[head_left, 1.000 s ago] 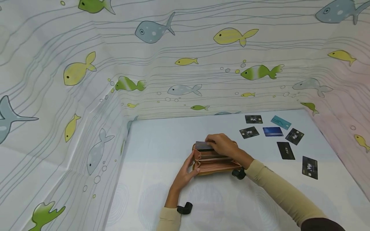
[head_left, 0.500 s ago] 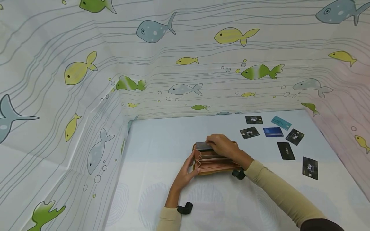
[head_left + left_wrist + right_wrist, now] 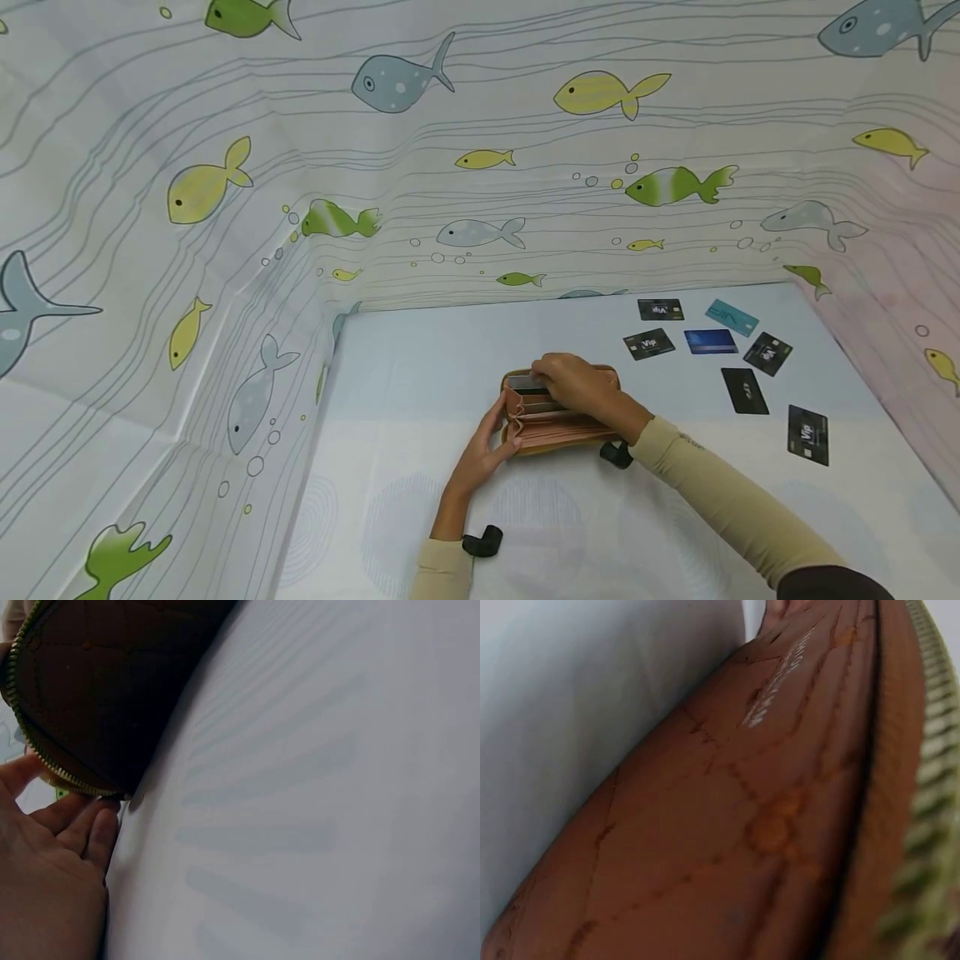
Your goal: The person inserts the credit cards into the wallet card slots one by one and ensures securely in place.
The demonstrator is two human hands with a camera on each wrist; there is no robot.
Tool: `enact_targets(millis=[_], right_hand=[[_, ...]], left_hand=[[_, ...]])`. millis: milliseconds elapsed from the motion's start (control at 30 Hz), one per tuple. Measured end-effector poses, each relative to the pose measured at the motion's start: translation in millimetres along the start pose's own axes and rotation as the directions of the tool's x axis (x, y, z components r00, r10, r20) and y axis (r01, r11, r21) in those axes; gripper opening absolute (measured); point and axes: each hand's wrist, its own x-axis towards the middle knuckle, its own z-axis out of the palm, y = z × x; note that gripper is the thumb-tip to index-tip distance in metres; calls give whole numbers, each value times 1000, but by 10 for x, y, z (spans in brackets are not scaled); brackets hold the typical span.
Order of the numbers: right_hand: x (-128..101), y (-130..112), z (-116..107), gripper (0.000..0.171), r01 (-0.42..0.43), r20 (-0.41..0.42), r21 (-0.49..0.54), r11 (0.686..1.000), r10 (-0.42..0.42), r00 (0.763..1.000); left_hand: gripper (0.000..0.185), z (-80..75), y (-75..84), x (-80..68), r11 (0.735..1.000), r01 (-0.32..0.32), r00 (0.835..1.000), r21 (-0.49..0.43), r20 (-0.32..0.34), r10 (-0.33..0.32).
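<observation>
A brown quilted zip wallet (image 3: 573, 432) stands spread open on the table, its pleated compartments facing up. Its left end is held by my left hand (image 3: 474, 462), thumb at the front side and fingers at the back. My right hand (image 3: 581, 387) reaches over the wallet with curled fingers, pinching the top edge of a grey card (image 3: 519, 382) in the rear section. Most of that card is hidden by the hand and the wallet. The left wrist view shows the left hand (image 3: 49, 870) at the zipped corner; stitched brown leather (image 3: 727, 825) fills much of the right wrist view.
Several cards lie scattered at the table's right, among them a blue card (image 3: 710, 342), a teal card (image 3: 732, 317) and a black VIP card (image 3: 807, 435). A fish-patterned sheet (image 3: 420, 192) rises around the table (image 3: 405, 367).
The grey card sits lower in the wallet, with less of it showing. My right hand has shifted slightly left and down with it. The left hand keeps its hold on the wallet.
</observation>
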Motion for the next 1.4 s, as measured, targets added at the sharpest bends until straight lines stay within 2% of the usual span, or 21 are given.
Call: enact_targets(millis=[233,500,800,1033,1233,1400], right_hand=[[-14,-3,38,10,25,-37,-27,999,-26,999],[-18,14,66,11,38,-33,-37,999,-39,999],[-22,46,112,15,71,-42,-115,991,-77,996],[-51,46,161,20,100,-43,-188,977,-110,993],[-87,55,188,22,125,-77,-225,966,-145,986],[-100,70,211,22,146,-61,-261,954,-167,984]], left_hand=[[78,1,-4,-4,1000,-10,1000,3,-8,10],[78,-2,-13,-3,1000,-4,1000,7,-5,4],[79,2,-14,6,1000,1,1000,15,-5,-1],[77,1,-36,12,999,-27,1000,24,-4,27],[79,3,-27,6,1000,-8,1000,24,2,8],[79,-1,-17,6,1000,9,1000,13,4,-9]])
